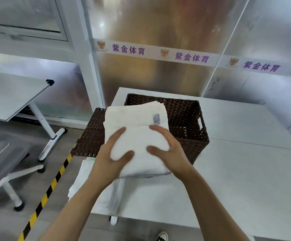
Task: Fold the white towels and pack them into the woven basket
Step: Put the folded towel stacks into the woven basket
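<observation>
Head cam, looking down at a white table [237, 171]. The person's got a folded stack of white towels [137, 134] held up in both hands, right over the near-left part of the basket [184, 119]. Left hand [111, 153] grips the stack's left side, thumb curled on top and fingers laid across the top. Right hand [167, 150] does the same on the right side, thumb on top, fingers wrapped round the edge. A small label [156, 118] shows on the top towel. The basket's dark brown wicker with a cut-out handle on the right end; its lid [90, 136] lies flopped open to the left. More white towels [104, 193] lie flat on the table's near-left corner, under the arms. Yellow-black tape [49, 190] runs along the floor to the left, and a sneaker [162, 236] pokes in at the bottom.
</observation>
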A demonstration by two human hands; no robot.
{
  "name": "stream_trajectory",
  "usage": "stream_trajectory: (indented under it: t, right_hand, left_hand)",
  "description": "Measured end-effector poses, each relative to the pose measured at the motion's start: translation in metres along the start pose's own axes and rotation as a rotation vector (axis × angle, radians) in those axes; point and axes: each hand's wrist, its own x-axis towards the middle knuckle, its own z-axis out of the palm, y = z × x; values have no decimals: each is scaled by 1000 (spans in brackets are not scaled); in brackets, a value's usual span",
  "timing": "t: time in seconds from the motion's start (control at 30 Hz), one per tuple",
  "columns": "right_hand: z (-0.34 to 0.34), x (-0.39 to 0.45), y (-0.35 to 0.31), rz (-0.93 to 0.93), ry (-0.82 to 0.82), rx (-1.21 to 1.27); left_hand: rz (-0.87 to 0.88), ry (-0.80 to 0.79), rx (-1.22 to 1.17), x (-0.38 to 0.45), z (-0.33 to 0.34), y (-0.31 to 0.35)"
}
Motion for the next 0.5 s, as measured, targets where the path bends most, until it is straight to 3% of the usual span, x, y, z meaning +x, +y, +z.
stream_trajectory:
  t: [0.27,0.5]
  right_hand:
    - [-55,59,-44,-88,86,75]
    - [-124,121,-38,-67,154,88]
  left_hand:
    - [96,-9,14,85,23,59]
    - [85,-90,-14,173,80,75]
